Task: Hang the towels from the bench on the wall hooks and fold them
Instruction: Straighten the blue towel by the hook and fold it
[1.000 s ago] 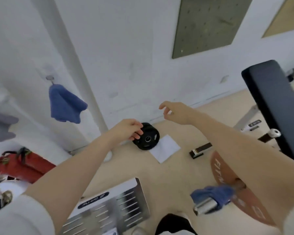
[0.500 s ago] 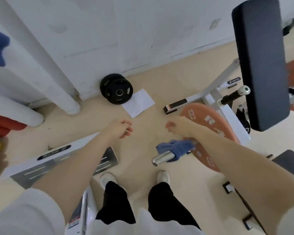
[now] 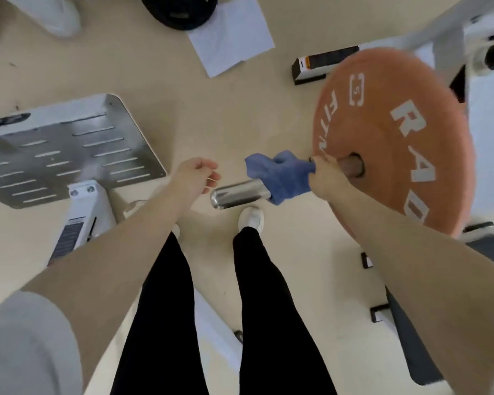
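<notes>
A small blue towel [image 3: 283, 173] is draped over the chrome end of a barbell sleeve [image 3: 237, 193], beside an orange weight plate [image 3: 397, 143]. My right hand [image 3: 327, 178] grips the towel at its right edge, close against the plate's hub. My left hand [image 3: 196, 176] hovers just left of the bar end with loosely curled fingers and holds nothing. The wall hooks and the bench pad are out of view.
A slotted metal footplate [image 3: 69, 149] on a white frame lies on the floor at left. A black weight plate [image 3: 180, 10] and a white sheet of paper [image 3: 231, 35] lie at the top. White bench frame [image 3: 439, 32] stands at upper right. My legs and shoes are below.
My view has tilted down from the wall to the floor. My right hand came down onto the blue towel on the bar and took hold of it. My left hand dropped beside the bar end.
</notes>
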A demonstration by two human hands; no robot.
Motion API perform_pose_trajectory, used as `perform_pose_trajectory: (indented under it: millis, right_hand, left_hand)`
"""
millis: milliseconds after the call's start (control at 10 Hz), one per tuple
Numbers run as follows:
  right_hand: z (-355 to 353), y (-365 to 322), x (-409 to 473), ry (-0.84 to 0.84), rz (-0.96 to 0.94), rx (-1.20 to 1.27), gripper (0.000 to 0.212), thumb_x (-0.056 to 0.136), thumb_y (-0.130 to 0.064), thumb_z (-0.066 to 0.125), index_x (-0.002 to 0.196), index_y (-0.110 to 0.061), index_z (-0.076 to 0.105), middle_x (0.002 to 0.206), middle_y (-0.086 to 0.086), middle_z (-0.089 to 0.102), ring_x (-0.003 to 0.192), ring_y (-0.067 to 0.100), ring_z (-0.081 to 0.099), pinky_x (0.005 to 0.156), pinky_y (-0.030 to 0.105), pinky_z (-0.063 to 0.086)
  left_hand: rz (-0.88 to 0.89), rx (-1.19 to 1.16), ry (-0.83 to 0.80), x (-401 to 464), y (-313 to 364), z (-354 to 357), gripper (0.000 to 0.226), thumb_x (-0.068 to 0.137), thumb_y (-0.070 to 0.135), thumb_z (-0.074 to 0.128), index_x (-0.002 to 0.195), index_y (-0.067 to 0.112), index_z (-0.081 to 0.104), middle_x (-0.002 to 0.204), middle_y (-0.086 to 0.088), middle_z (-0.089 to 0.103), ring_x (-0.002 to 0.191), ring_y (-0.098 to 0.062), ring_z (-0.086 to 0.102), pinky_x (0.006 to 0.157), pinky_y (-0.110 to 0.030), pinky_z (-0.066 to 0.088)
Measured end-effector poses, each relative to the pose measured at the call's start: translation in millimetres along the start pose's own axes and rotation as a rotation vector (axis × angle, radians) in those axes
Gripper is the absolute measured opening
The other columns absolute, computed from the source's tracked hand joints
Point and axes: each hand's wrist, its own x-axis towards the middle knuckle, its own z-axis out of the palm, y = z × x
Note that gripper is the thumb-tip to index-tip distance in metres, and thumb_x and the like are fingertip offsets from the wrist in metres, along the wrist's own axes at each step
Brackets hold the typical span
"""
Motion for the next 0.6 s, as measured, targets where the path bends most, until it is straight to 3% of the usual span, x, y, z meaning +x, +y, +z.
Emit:
perform_pose_trajectory:
  millis: [100, 200, 300, 400, 500, 600]
  right_hand:
    - [15, 15, 23, 0.112, -0.009, -0.141, 0.049, 0.096, -0.022, 0.042, 0.141, -0.006, 0.029, 0.146, 0.015, 0.031, 0.133, 0.032, 0.031, 0.106, 0.041, 0.027]
    - [22, 16, 44, 0.188, -0.039, -0.278, 0.029, 0.094, -0.019, 0.043, 0.120, -0.010, 0.054, 0.126, 0.014, 0.052, 0.120, 0.034, 0.042, 0.097, 0.038, 0.031]
    - [22, 7, 46, 0.127, -0.084, -0.195, 0.028, 0.093, -0.015, 0.043, 0.118, -0.012, 0.056, 0.123, 0.015, 0.054, 0.118, 0.035, 0.045, 0.098, 0.042, 0.034]
    - [4, -12, 12, 0.075, -0.175, 0.085, 0.029, 0.096, -0.016, 0.040, 0.122, -0.007, 0.048, 0.116, 0.014, 0.055, 0.103, 0.028, 0.051, 0.095, 0.041, 0.039]
    - [-24, -23, -22, -0.062, -0.272, 0.386, 0.027, 0.097, -0.015, 0.039, 0.122, -0.007, 0.047, 0.100, 0.003, 0.050, 0.090, 0.017, 0.045, 0.091, 0.038, 0.040]
    - [-85, -54, -65, -0.057, -0.420, 0.612, 0.022, 0.098, -0.014, 0.039, 0.113, -0.016, 0.054, 0.104, -0.003, 0.058, 0.094, 0.011, 0.052, 0.085, 0.023, 0.040]
  left_hand:
    - [-0.034, 0.019, 0.006, 21, -18, 22, 0.033, 0.093, -0.001, 0.033, 0.075, 0.019, 0.051, 0.069, -0.002, 0.056, 0.052, -0.008, 0.053, 0.049, -0.015, 0.040]
    - [-0.041, 0.020, 0.010, 34, -27, 40, 0.033, 0.092, -0.002, 0.032, 0.075, 0.019, 0.052, 0.068, -0.001, 0.057, 0.039, 0.002, 0.052, 0.048, -0.013, 0.040]
    - [-0.023, 0.032, 0.006, 35, -25, 48, 0.034, 0.091, -0.002, 0.033, 0.075, 0.021, 0.053, 0.068, 0.000, 0.058, 0.039, 0.002, 0.052, 0.048, -0.012, 0.041]
    - [0.019, 0.071, -0.005, 21, -10, 44, 0.033, 0.091, -0.002, 0.033, 0.078, 0.020, 0.053, 0.070, 0.000, 0.058, 0.056, -0.010, 0.053, 0.054, -0.017, 0.040]
    - [0.099, 0.094, 0.002, -9, 22, 29, 0.028, 0.091, -0.002, 0.033, 0.086, 0.017, 0.054, 0.072, 0.001, 0.059, 0.061, -0.013, 0.052, 0.058, -0.020, 0.040]
    - [0.236, 0.074, 0.012, -53, 67, 8, 0.025, 0.093, 0.001, 0.033, 0.099, 0.012, 0.054, 0.078, 0.000, 0.059, 0.064, -0.013, 0.053, 0.061, -0.022, 0.040]
